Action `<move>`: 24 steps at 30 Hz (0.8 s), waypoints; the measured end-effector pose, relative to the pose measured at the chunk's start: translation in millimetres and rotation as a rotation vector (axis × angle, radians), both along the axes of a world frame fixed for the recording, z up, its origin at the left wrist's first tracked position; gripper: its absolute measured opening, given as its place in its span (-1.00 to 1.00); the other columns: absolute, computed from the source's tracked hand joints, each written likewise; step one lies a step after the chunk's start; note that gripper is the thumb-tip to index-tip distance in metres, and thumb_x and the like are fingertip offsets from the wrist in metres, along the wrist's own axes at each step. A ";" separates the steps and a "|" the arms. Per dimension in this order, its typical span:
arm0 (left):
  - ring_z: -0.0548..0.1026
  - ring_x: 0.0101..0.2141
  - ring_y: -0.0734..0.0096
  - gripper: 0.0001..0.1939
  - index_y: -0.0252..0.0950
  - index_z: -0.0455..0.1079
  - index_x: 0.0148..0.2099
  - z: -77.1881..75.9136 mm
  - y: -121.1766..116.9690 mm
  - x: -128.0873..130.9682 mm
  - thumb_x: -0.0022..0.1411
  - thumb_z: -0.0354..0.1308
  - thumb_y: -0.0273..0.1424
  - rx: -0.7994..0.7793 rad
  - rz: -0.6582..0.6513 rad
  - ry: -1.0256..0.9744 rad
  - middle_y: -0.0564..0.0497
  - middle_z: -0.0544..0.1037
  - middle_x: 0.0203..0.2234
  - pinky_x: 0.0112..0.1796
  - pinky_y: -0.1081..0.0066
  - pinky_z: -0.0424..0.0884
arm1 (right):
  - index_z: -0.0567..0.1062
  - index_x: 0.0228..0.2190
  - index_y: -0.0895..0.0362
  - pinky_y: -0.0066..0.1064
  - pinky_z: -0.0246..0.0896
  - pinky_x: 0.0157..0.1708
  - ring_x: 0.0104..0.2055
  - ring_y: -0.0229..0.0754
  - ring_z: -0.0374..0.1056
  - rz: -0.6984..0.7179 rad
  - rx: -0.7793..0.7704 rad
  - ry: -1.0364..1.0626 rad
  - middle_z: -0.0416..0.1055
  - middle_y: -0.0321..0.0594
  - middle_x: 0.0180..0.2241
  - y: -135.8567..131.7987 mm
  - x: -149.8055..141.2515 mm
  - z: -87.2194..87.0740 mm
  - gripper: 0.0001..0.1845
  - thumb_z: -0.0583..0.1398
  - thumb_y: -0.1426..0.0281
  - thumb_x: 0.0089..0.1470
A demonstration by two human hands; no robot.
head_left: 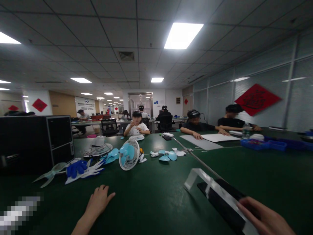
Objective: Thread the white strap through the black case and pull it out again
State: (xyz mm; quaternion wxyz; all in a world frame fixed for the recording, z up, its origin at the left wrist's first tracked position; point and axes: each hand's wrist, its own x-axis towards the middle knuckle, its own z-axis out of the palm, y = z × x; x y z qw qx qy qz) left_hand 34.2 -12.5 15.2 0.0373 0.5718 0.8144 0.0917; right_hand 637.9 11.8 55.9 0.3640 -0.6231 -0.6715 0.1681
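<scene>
My left hand [99, 201] rests palm down on the green tabletop [151, 202], fingers loosely spread and nothing in it. At the lower right, my right hand [265, 215] is closed on the near end of a long white bent strip [197, 174], somewhat blurred, with an angled far end. A flat black piece [212, 199] lies along and beneath the strip; I cannot tell whether the two are joined. Beyond my left hand lie blue-and-white gloves [83, 169] and a translucent fan blade [52, 174]. A small fan head with light-blue blades and a white grille [129, 155] stands on edge farther ahead.
A black computer case [36, 143] stands at the left. Light-blue fan blades [167, 155] and small white parts lie mid-table. A metal strip [198, 160] runs across the tabletop. Blue trays [255, 144] and a bottle [246, 130] are at right. Several people sit across the table and beyond.
</scene>
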 end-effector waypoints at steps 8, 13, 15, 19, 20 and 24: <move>0.29 0.13 0.00 -0.35 -0.39 0.26 0.20 1.1 -0.5 -0.6 0.22 -0.08 -0.06 0.005 -0.003 -0.040 -0.24 0.31 0.17 0.03 0.09 0.33 | 0.43 -0.43 0.09 -0.31 0.25 -0.34 -0.34 -0.07 0.40 -0.077 0.363 -0.304 0.49 -0.10 -0.37 68.5 -76.7 64.7 -0.72 -0.01 0.25 0.11; 0.25 0.17 0.00 -0.32 -0.38 0.25 0.22 -6.3 6.1 -7.0 0.21 -0.10 -0.02 -0.021 0.005 -0.041 -0.25 0.26 0.21 0.05 0.09 0.31 | 0.44 -0.29 0.19 -0.34 0.24 -0.27 -0.27 -0.13 0.43 -0.011 0.249 -0.572 0.44 -0.03 -0.19 111.5 -123.0 48.8 -0.76 -0.02 0.47 0.22; 0.25 0.17 0.00 -0.32 -0.38 0.25 0.21 -8.6 8.2 -7.8 0.21 -0.12 -0.02 -0.015 0.013 -0.026 -0.25 0.26 0.21 0.05 0.07 0.30 | 0.45 -0.22 0.21 -0.33 0.29 -0.25 -0.25 -0.13 0.44 0.019 0.179 -0.597 0.44 -0.04 -0.18 116.1 -139.6 38.5 -0.81 0.05 0.46 0.22; 0.26 0.17 0.00 -0.32 -0.39 0.25 0.21 -9.0 9.0 -7.4 0.21 -0.13 -0.03 -0.014 0.001 -0.010 -0.25 0.27 0.20 0.04 0.09 0.32 | 0.42 -0.06 0.11 -0.19 0.36 -0.13 -0.10 -0.11 0.38 0.038 0.145 -0.562 0.40 -0.15 -0.03 112.8 -154.8 24.5 -0.71 0.15 0.28 0.21; 0.26 0.17 0.00 -0.32 -0.39 0.25 0.21 -8.3 8.5 -7.1 0.22 -0.13 -0.03 -0.018 -0.001 -0.008 -0.25 0.27 0.20 0.03 0.09 0.32 | 0.42 -0.05 0.10 -0.17 0.36 -0.11 -0.07 -0.10 0.36 0.040 0.143 -0.552 0.38 -0.16 0.00 110.5 -154.1 23.8 -0.69 0.15 0.26 0.21; 0.27 0.16 0.02 -0.34 -0.38 0.26 0.21 -4.6 4.7 -5.3 0.23 -0.13 -0.05 -0.016 -0.001 0.003 -0.25 0.28 0.19 0.02 0.12 0.34 | 0.44 -0.07 0.11 -0.19 0.36 -0.11 -0.08 -0.09 0.37 0.064 0.132 -0.535 0.39 -0.17 -0.02 99.2 -132.4 29.9 -0.70 0.14 0.25 0.21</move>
